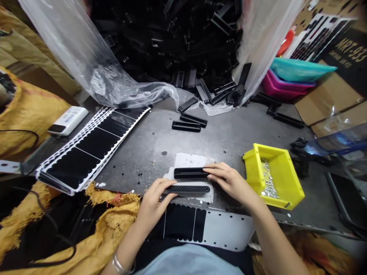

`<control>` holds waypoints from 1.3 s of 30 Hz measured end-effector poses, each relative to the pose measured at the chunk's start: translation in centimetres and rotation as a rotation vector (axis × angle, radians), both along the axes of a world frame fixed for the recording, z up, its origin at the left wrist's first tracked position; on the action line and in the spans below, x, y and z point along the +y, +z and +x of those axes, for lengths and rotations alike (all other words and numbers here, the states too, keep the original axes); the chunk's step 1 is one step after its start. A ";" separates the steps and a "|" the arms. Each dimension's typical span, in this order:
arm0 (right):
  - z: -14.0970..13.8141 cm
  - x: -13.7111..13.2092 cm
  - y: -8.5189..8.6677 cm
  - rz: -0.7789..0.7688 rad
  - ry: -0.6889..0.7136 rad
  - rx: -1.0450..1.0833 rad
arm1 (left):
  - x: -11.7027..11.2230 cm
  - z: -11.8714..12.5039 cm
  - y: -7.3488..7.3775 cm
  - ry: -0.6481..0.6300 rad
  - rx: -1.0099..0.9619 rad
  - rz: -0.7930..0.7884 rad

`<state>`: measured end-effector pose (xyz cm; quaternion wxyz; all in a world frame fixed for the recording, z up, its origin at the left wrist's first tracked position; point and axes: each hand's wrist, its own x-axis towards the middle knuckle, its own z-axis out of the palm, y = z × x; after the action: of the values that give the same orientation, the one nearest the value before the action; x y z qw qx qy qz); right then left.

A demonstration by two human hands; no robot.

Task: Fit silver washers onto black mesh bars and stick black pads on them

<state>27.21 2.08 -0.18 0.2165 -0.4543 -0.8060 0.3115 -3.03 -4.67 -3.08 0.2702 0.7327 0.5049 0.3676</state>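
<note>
My left hand (156,196) rests at the left end of a black mesh strip (189,189) lying on a white paper backing (208,195), fingers stretched flat along it. My right hand (229,180) pinches the right end of a black slotted plastic bar (190,173) that lies on the metal table (229,137) just behind the strip. A sticker sheet with several black strips (187,225) lies across my lap edge below the hands.
A yellow bin (286,191) holding small silver screws stands right of my hands. Stacked black sticker sheets (91,145) lie at left. A clear bag (86,49) spills black plastic bars (186,126) at the back. Pink and teal baskets (289,80) and cardboard sit far right.
</note>
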 end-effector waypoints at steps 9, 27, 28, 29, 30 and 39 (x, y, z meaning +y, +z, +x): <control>-0.7 0.3 2.0 -0.113 0.126 -0.134 | 2.3 0.4 -0.4 -0.045 0.097 -0.040; -6.4 9.7 1.1 0.020 0.069 -0.308 | 4.1 0.5 0.4 0.145 -0.080 -0.155; -5.8 8.5 1.2 0.007 0.096 -0.284 | 4.6 0.3 0.6 0.165 -0.090 -0.149; -5.3 7.6 1.3 -0.005 0.114 -0.257 | 5.3 0.0 0.8 0.155 -0.081 -0.143; -4.9 7.0 1.4 -0.018 0.124 -0.230 | 6.0 -0.2 0.8 0.120 -0.062 -0.136; -3.5 6.8 1.7 -0.104 0.157 -0.111 | 8.6 -0.7 0.7 -0.014 0.025 -0.100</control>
<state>23.67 8.88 1.50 0.1225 -0.4168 -0.8327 0.3433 -3.74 3.90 -2.40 0.3029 0.7264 0.5207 0.3308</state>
